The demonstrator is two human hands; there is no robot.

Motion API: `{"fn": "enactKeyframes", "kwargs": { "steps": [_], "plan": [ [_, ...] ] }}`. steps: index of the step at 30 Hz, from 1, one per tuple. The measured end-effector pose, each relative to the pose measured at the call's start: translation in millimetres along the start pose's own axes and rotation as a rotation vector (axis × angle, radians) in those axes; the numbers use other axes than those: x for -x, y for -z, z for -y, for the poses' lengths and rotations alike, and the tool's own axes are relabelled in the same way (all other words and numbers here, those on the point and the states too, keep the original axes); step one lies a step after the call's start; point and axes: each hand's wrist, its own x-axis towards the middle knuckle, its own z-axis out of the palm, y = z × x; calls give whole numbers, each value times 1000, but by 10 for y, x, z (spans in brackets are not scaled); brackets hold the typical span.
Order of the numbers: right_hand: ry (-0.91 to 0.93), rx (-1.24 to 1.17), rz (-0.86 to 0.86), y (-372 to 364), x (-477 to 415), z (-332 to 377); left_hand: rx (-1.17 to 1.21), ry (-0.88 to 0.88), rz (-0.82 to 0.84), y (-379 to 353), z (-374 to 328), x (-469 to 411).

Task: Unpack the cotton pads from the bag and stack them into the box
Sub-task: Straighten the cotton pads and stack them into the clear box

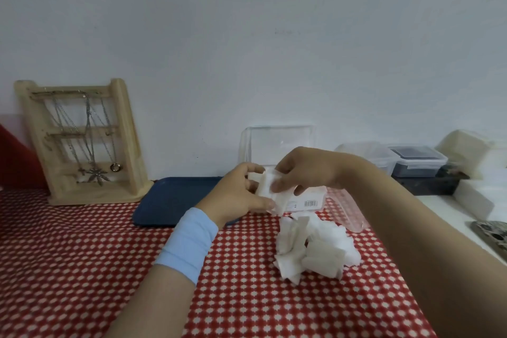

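view: head
labels: barcode sticker (310, 203) on the near wall of the clear box (319, 193); print too small to read
hands: left hand (238, 192) and right hand (301, 170) both pinch a small pad stack (267, 186), just above the box
loose pads (312, 244): white heap on the red-checked bench (82, 255), near side of the box
around: blue tray (170, 200) left of the box; wooden necklace stand (82, 143) far left; lidded tubs (417, 159) far right
blocking: hands hide most of the box

L hand (236, 196) & R hand (304, 170) pinching cotton pads (267, 186) (just by clear box (308, 202)), loose pile (315, 248) on checked cloth (82, 255)
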Motion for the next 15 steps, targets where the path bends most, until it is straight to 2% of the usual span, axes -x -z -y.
{"fn": "enactKeyframes", "kwargs": {
  "steps": [2, 5, 7, 9, 13, 15],
  "plan": [
    [-9, -71, -30, 106, -50, -40, -72, -18, -10, 11, -105, -120],
    [-47, -293, -226, 265, -100, -122, -158, -31, -92, 68, -196, -337],
    [-71, -302, -315, 339, -122, -202, -234, -50, -236, 96, -189, -484],
    [-106, -269, -304, 346, -150, -287, -349, -90, -307, 72, -171, -611],
    [-196, -236, -250, 298, -248, -457, -625, -92, 4, -80, -96, -811],
    [-202, -243, -214, 264, -279, -482, -808, -57, 74, -120, -66, -840]
  ]
}}
